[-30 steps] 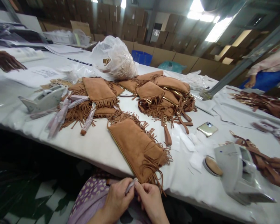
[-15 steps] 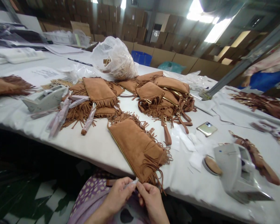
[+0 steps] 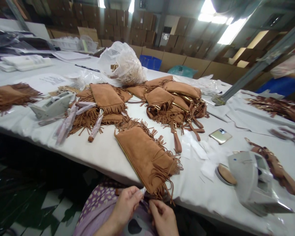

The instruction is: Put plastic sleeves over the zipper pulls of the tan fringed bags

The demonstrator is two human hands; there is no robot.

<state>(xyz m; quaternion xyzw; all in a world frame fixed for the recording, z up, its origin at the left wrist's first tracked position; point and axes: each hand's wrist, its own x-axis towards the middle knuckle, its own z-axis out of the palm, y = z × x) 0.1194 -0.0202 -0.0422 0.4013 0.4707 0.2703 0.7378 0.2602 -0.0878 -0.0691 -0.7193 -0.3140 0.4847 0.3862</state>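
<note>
A brown suede fringed pouch (image 3: 144,154) lies tilted at the table's front edge, its gold zipper along the left side. At its near corner, my left hand (image 3: 127,205) pinches a wrist strap (image 3: 143,190) whose end is wrapped in thin, clear or whitish plastic. Part of that brown strap shows behind the hand, above my lap. My right hand (image 3: 162,214) is close by on the right, just below the pouch's fringe. Its thumb and fingers are curled together, and whatever they pinch is too small to make out.
Fringed pouches (image 3: 172,101) are piled farther back, beside a stuffed plastic bag (image 3: 123,64). Tape dispensers stand left (image 3: 52,106) and right (image 3: 253,183). A phone (image 3: 220,136), brown straps (image 3: 275,167) and a slanted metal post (image 3: 245,78) are to the right.
My right hand has moved slightly away from my left, down and to the right. My left hand keeps its pinch at the strap. The view has shifted a little.
</note>
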